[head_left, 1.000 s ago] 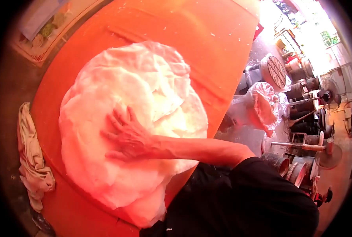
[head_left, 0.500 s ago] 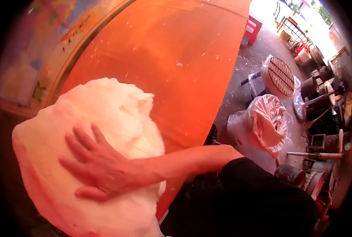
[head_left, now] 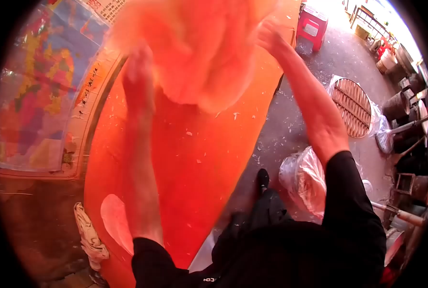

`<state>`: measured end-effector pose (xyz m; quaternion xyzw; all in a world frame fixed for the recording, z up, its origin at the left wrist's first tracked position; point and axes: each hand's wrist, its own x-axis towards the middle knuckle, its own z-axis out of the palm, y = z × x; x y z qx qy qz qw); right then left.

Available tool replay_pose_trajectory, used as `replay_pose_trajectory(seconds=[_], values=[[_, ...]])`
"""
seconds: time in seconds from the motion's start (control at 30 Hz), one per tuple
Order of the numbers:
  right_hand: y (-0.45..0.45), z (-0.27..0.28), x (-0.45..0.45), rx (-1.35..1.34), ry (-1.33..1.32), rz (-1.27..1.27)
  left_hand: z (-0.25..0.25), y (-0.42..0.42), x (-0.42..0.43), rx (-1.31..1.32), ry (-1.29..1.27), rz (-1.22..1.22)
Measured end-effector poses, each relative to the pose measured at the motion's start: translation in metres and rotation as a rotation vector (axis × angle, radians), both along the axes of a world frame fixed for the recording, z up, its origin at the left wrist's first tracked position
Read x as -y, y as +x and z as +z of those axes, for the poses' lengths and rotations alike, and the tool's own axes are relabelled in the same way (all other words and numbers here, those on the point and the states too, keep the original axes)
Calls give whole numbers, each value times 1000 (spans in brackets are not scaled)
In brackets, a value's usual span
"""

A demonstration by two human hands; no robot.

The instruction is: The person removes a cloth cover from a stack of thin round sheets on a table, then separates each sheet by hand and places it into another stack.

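Observation:
A large, soft, pale mass of dough (head_left: 199, 53) hangs or lies over the far part of the orange table (head_left: 190, 182). Motion blurs it, and its top runs out of view. My left hand (head_left: 139, 67) is at its left edge, fingers smeared but closed against it. On the opposite side, my right hand (head_left: 270, 36) grips the dough's right edge, its fingertips partly hidden. Both arms are stretched far forward. I cannot tell whether the dough touches the tabletop. Near the left table edge lies a flat, pale oval piece (head_left: 116, 222).
A crumpled cloth (head_left: 90, 235) hangs at the table's left edge, below a colourful wall poster (head_left: 36, 91). To the right stand a red stool (head_left: 312, 28), a round slatted lid (head_left: 351, 107) and a plastic-lined sack (head_left: 305, 182). Pots and tools crowd the far right.
The dough has moved from the near left to the far part of the table. My right hand went from lying spread on it to its right edge. My left hand has come into view.

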<state>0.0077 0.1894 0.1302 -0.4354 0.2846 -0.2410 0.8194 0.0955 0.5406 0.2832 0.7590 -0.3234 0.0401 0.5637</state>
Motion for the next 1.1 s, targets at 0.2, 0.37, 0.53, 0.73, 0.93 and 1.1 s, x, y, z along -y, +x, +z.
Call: replay_pose_trajectory(seconds=[0.2,0.37,0.53,0.73,0.93,1.1], values=[[-118,-126,-41,-358,-62,-76,-196,-91,-128,-36,522,83],[-136,-120,-169,-555,-851,-97,-264,-122,-283,-38,641,425],[-119,-123,-282,-321,-1659,383,-275,-135,-439,-59,853,1069],[-113,-156,-319,-335,-1930,454,-288,-133,-517,-332,1010,1187],[-111,-153,-324,-312,-1958,446,-274,-100,-475,-262,1125,1064],[-112,-151,-323,-327,-1946,448,-270,-54,-488,-404,897,1180]])
